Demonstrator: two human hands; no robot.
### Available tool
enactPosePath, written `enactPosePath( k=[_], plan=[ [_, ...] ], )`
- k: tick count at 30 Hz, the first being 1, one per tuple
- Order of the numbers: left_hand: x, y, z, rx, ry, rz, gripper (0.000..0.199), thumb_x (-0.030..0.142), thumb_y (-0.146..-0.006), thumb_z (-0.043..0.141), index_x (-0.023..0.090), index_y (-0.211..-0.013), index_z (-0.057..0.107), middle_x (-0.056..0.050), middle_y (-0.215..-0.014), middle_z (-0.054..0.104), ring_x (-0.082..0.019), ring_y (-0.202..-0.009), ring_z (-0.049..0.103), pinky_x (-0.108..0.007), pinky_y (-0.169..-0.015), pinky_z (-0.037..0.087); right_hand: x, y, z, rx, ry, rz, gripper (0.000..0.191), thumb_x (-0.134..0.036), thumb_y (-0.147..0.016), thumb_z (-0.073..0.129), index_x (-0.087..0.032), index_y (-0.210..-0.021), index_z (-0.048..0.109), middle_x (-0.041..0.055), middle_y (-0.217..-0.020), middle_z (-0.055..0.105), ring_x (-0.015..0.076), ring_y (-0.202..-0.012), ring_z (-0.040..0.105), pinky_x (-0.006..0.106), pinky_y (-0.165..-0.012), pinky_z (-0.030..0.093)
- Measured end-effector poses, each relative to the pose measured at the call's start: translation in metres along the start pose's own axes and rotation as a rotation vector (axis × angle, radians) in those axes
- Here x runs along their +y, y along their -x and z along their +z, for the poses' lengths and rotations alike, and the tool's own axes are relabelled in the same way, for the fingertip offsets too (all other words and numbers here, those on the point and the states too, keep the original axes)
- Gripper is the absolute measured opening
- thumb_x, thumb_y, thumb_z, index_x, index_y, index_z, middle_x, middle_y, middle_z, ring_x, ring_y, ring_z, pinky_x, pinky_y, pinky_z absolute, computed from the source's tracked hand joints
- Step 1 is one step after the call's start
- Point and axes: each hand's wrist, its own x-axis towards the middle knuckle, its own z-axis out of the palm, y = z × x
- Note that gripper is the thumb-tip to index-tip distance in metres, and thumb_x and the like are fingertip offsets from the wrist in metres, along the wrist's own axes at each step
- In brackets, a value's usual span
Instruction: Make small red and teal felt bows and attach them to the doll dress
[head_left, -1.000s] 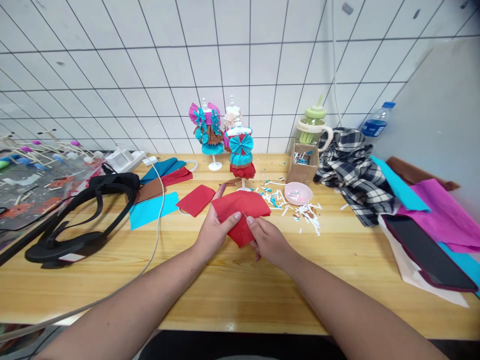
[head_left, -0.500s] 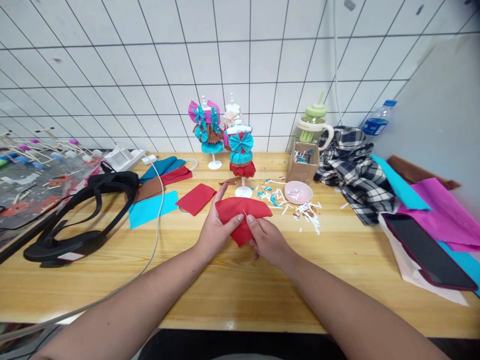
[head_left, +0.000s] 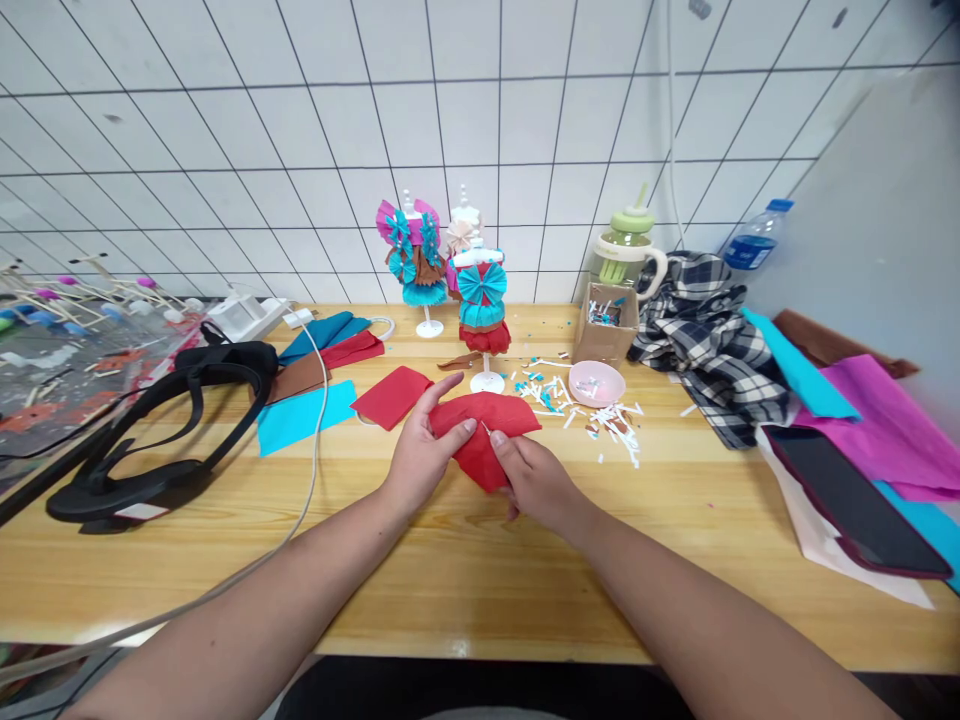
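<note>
Red sheet (head_left: 499, 410), right fingers (head_left: 506, 450) pinching it, left fingers (head_left: 455, 438) shifted slightly leftward

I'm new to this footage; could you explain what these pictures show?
There's no machine: a person works bare-handed, and the view comes from one camera on their head, facing forward and down. The left hand and right hand hold a red sheet; a thin pale sliver there is too small to identify. On the wooden table stand small dressed mannequins and a cardboard box; white scraps lie by a pink dish, with a dark phone farther right.
</note>
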Motion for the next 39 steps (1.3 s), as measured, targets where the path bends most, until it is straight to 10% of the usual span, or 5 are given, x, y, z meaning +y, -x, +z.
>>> enactPosePath(
  k=[39],
  plan=[
    [-0.0007,0.0026,0.0018,0.034,-0.062,0.104,0.078,0.031,-0.074,0.074,0.029,-0.141,0.034,-0.009,-0.145,0.042,-0.027,-0.105,0.063,-0.044,-0.088,0.054,-0.0026,0.0016,0.0016,-0.001,-0.035,0.02,0.046,-0.059,-0.09,0.036,-0.019,-0.075,0.052,-0.003,-0.055,0.046,0.0102,-0.041,0.047,0.024,-0.035,0.049]
  ],
)
